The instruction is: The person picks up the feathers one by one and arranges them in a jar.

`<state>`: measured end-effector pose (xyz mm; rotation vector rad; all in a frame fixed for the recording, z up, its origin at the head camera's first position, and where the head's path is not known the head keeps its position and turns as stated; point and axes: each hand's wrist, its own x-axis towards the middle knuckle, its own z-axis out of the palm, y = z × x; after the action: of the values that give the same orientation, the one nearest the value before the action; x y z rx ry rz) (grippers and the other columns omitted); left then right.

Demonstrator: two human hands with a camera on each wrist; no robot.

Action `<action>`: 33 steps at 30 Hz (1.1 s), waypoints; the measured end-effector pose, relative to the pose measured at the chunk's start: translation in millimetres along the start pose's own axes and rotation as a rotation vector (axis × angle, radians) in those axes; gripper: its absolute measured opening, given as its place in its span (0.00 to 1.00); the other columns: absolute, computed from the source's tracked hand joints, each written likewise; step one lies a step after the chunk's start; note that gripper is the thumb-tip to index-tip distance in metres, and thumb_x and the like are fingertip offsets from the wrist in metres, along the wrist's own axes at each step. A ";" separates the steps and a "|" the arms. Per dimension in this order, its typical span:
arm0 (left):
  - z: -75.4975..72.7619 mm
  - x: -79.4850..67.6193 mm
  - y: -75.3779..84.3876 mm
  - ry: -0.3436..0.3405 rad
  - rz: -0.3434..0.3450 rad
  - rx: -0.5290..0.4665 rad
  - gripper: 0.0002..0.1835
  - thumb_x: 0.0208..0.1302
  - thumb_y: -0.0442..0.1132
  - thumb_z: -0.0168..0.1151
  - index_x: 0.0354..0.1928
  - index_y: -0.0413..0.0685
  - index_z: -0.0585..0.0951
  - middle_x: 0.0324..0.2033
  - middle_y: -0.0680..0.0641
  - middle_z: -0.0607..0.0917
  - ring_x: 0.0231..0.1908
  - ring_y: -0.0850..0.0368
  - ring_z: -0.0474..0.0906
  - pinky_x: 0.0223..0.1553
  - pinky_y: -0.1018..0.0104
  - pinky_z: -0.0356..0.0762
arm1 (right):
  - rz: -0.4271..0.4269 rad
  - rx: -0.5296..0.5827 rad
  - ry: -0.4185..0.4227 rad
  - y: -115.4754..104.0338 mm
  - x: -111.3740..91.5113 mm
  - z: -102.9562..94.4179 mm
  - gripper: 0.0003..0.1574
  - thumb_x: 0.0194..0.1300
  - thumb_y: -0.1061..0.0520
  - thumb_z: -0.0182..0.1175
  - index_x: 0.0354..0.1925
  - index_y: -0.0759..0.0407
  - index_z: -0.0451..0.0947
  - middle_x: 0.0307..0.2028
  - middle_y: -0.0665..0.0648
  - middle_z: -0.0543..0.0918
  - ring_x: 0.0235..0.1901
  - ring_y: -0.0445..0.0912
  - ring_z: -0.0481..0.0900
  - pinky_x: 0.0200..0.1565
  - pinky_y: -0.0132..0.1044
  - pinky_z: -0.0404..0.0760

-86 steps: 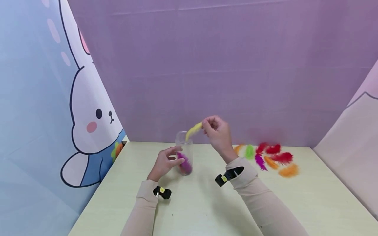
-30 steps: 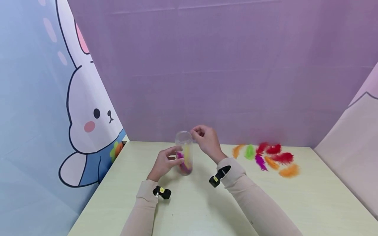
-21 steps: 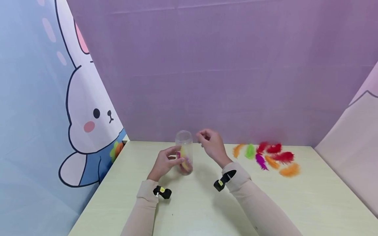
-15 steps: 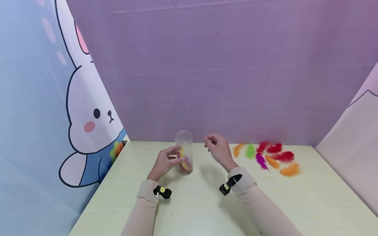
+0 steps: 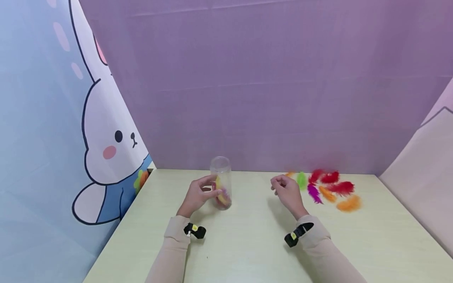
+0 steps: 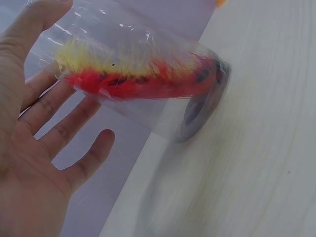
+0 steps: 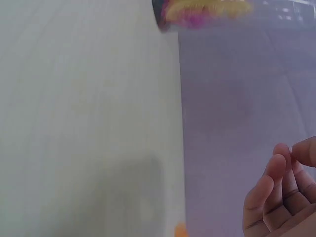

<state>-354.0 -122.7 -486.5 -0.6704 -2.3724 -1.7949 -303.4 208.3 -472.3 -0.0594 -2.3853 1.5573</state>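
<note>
My left hand (image 5: 196, 195) grips a clear cylindrical jar (image 5: 221, 169) standing upright on the table, thumb on one side and fingers on the other. Inside the jar lie a yellow feather (image 6: 89, 58) and a red feather (image 6: 143, 88), pressed along its wall in the left wrist view. Some purple (image 7: 193, 19) shows low in it from the right wrist view. To the right, my right hand (image 5: 287, 193) hovers above the table with loosely curled fingers (image 7: 256, 197) and nothing visible in them. It partly covers an orange feather (image 5: 290, 173).
Loose feathers lie at the table's back right: a green feather (image 5: 302, 181), a purple feather (image 5: 314, 193), several red feathers (image 5: 341, 188) and orange feathers (image 5: 349, 203). A purple cloth (image 5: 262, 86) hangs behind the pale table (image 5: 240, 243).
The yellow feather was pinched over the jar's mouth, dropped in and sank lower. My right hand then moved right and down toward the loose feathers. My left hand stayed on the jar.
</note>
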 end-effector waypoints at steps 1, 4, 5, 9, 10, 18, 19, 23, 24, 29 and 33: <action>-0.2 0.1 -0.2 -0.001 -0.001 0.000 0.30 0.56 0.39 0.79 0.62 0.46 0.82 0.55 0.43 0.87 0.52 0.47 0.84 0.56 0.50 0.84 | 0.018 0.001 0.003 4.5 -0.5 -4.1 0.12 0.76 0.53 0.58 0.45 0.60 0.83 0.33 0.57 0.86 0.29 0.44 0.80 0.31 0.31 0.80; -0.9 0.5 -1.7 0.001 -0.001 0.011 0.30 0.56 0.39 0.79 0.62 0.44 0.82 0.54 0.42 0.88 0.52 0.49 0.84 0.55 0.54 0.85 | 0.060 0.005 0.013 16.2 -1.9 -16.1 0.15 0.76 0.51 0.58 0.47 0.62 0.82 0.34 0.59 0.86 0.29 0.44 0.80 0.32 0.31 0.81; -1.0 0.7 -2.3 0.003 0.000 0.013 0.30 0.56 0.39 0.79 0.62 0.44 0.82 0.54 0.42 0.88 0.51 0.50 0.84 0.55 0.54 0.85 | 0.076 0.000 0.018 19.5 -2.6 -19.9 0.16 0.77 0.50 0.58 0.48 0.62 0.82 0.35 0.59 0.86 0.29 0.44 0.80 0.32 0.30 0.81; -1.7 1.3 -4.3 0.006 0.002 0.014 0.30 0.56 0.39 0.79 0.62 0.45 0.82 0.54 0.43 0.88 0.51 0.50 0.84 0.55 0.54 0.85 | 0.116 0.002 0.039 30.7 -6.5 -34.5 0.20 0.77 0.49 0.58 0.52 0.65 0.81 0.37 0.61 0.86 0.30 0.46 0.81 0.33 0.30 0.81; -1.9 1.3 -4.5 0.005 0.002 0.011 0.30 0.55 0.39 0.79 0.61 0.45 0.82 0.54 0.43 0.88 0.51 0.50 0.84 0.55 0.53 0.85 | 0.123 0.002 0.043 33.2 -7.7 -38.4 0.21 0.77 0.48 0.58 0.53 0.65 0.81 0.37 0.62 0.86 0.31 0.47 0.81 0.33 0.30 0.81; -1.9 0.9 -2.8 -0.003 -0.019 -0.007 0.30 0.55 0.39 0.79 0.62 0.46 0.82 0.54 0.40 0.88 0.53 0.45 0.83 0.58 0.49 0.83 | 0.177 -0.009 0.097 50.4 -11.7 -74.8 0.24 0.77 0.48 0.56 0.57 0.67 0.78 0.35 0.54 0.86 0.33 0.45 0.81 0.36 0.29 0.83; -1.5 0.6 -1.8 0.000 -0.020 -0.009 0.31 0.56 0.38 0.79 0.62 0.46 0.82 0.54 0.40 0.87 0.54 0.44 0.82 0.58 0.48 0.83 | 0.182 -0.008 0.106 52.0 -11.4 -80.3 0.24 0.77 0.48 0.56 0.57 0.67 0.78 0.35 0.53 0.86 0.33 0.44 0.81 0.36 0.28 0.83; 0.1 0.2 1.0 0.003 -0.030 -0.014 0.31 0.56 0.36 0.78 0.64 0.44 0.81 0.55 0.38 0.87 0.55 0.42 0.82 0.59 0.44 0.81 | 0.199 -0.024 0.147 59.9 -9.1 -105.2 0.26 0.77 0.46 0.57 0.59 0.66 0.79 0.35 0.51 0.86 0.32 0.42 0.82 0.35 0.30 0.85; 0.5 0.4 1.3 0.002 -0.035 -0.013 0.31 0.56 0.36 0.78 0.64 0.43 0.80 0.55 0.38 0.87 0.55 0.41 0.81 0.60 0.44 0.81 | 0.206 -0.035 0.155 62.7 -8.6 -111.7 0.26 0.76 0.46 0.57 0.59 0.65 0.79 0.35 0.50 0.86 0.32 0.41 0.82 0.35 0.30 0.85; 2.4 -0.9 8.7 0.000 -0.039 0.020 0.30 0.58 0.33 0.76 0.63 0.38 0.80 0.55 0.35 0.86 0.54 0.40 0.81 0.59 0.43 0.81 | 0.225 -0.128 0.193 78.3 -6.0 -141.0 0.27 0.76 0.45 0.58 0.59 0.65 0.79 0.35 0.47 0.87 0.30 0.39 0.82 0.31 0.30 0.83; 1.8 -1.3 8.0 0.001 -0.014 0.035 0.31 0.57 0.37 0.78 0.63 0.39 0.80 0.54 0.38 0.87 0.52 0.45 0.83 0.57 0.48 0.84 | 0.219 -0.265 0.191 87.6 -6.8 -157.6 0.27 0.76 0.45 0.56 0.57 0.65 0.80 0.39 0.58 0.89 0.29 0.38 0.82 0.28 0.31 0.82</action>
<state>-349.3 -119.6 -480.3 -0.6508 -2.4078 -1.7541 -266.1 383.5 -494.0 -0.5162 -2.4780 1.2436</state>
